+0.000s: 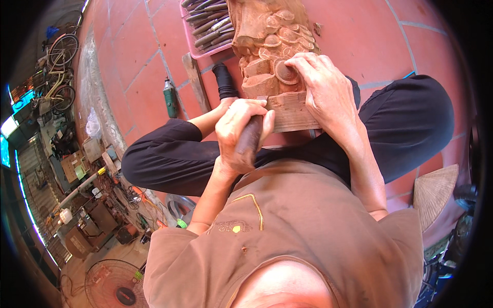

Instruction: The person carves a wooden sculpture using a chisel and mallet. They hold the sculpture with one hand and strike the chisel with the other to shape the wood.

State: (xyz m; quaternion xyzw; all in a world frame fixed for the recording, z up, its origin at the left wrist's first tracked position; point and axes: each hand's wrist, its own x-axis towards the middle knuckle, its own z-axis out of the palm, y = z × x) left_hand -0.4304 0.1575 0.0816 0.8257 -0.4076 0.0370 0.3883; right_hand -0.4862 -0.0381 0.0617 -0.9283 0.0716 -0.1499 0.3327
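A reddish-brown wood carving (pixel 275 43) with coin-like discs and rounded shapes lies between my legs, its flat plank-like base (pixel 290 114) toward me. Wrapped around the dark wooden handle of a chisel (pixel 248 138), my left hand (pixel 233 126) is at the left corner of that base. A short bit of metal shows by its fingers; the cutting edge is hard to make out. My right hand (pixel 326 87) grips the carving's right side, fingers bent together over a round disc (pixel 285 72). Its thumb is mostly hidden.
A pink tray (pixel 192 49) of several carving tools stands beyond the carving. On the red tiles to the left lie a wooden strip (pixel 196 82) and a green rotary tool (pixel 170 97). A fan (pixel 115 285) and clutter fill the lower left; a woven hat (pixel 435 195) lies right.
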